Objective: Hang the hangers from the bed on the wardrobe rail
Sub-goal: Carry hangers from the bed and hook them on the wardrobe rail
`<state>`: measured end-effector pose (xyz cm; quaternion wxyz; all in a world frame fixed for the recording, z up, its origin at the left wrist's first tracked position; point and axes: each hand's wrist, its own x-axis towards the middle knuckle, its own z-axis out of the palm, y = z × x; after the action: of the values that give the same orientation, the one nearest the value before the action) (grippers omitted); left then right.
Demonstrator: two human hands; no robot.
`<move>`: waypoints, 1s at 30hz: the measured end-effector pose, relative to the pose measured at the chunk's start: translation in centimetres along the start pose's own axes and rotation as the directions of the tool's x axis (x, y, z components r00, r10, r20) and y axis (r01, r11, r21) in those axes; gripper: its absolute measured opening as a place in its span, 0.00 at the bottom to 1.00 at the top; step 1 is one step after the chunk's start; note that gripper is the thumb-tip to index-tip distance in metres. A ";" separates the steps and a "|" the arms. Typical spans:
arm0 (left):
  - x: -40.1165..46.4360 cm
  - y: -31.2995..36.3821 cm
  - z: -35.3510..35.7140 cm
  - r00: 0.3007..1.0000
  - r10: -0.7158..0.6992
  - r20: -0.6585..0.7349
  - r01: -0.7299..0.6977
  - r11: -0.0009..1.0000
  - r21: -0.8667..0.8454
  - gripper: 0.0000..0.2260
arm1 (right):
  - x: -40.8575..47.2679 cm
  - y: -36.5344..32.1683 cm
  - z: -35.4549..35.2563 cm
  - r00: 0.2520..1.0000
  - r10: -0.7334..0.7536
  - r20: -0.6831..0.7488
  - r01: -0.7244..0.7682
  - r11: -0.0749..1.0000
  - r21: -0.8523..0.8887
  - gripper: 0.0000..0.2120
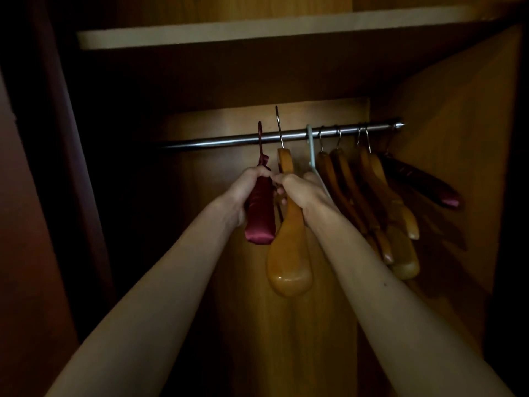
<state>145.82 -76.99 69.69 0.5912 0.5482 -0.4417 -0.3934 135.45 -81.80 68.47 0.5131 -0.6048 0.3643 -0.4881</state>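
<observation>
A steel wardrobe rail [229, 139] runs across the back of the open wardrobe. My left hand [249, 190] grips a dark red satin padded hanger [260, 216], its hook raised in front of the rail. My right hand [300, 193] grips a broad light wooden hanger [289, 253], its metal hook standing above the rail. To the right, a white hanger [310, 150], several wooden hangers [372, 196] and another dark red padded hanger [423, 181] hang on the rail.
A pale shelf [257, 32] spans the wardrobe above the rail. The right side panel [458, 138] stands close behind the hung hangers. The rail's left stretch is bare and in deep shadow. A dark door edge [57, 167] borders the left.
</observation>
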 end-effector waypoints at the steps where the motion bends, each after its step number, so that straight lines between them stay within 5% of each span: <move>1: 0.5 0.2 0.4 1.000 -0.005 0.012 0.005 1.000 0.010 0.10 | 0.6 -0.1 -0.3 1.000 0.009 -0.002 -0.009 1.000 -0.003 0.16; 7: 3.9 0.8 2.5 0.995 -0.066 0.070 0.064 0.998 0.027 0.13 | 3.6 0.7 -2.2 0.995 0.020 -0.103 -0.022 1.000 -0.022 0.07; 18: 9.4 -0.8 5.3 0.990 -0.114 0.079 0.114 0.993 0.003 0.12 | 5.0 2.0 -5.6 0.992 0.065 -0.111 -0.072 0.996 -0.058 0.11; 24: 11.3 -1.9 7.0 0.993 -0.114 0.020 0.113 0.993 0.035 0.21 | 5.2 2.1 -7.8 0.993 0.059 -0.103 -0.072 0.989 -0.128 0.13; 27: 11.7 -2.3 7.3 0.994 -0.108 0.006 0.108 0.993 0.047 0.23 | 5.0 2.6 -8.2 0.994 0.071 -0.081 -0.079 0.992 -0.100 0.03; 30: 11.7 -3.2 7.2 0.997 -0.079 0.021 0.078 0.996 0.033 0.27 | 4.8 3.7 -8.3 0.993 0.092 -0.069 -0.095 0.995 -0.037 0.05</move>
<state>142.55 -90.50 67.64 0.5613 0.5702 -0.4327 -0.4154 128.96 -89.32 65.88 0.5107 -0.5805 0.4190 -0.4761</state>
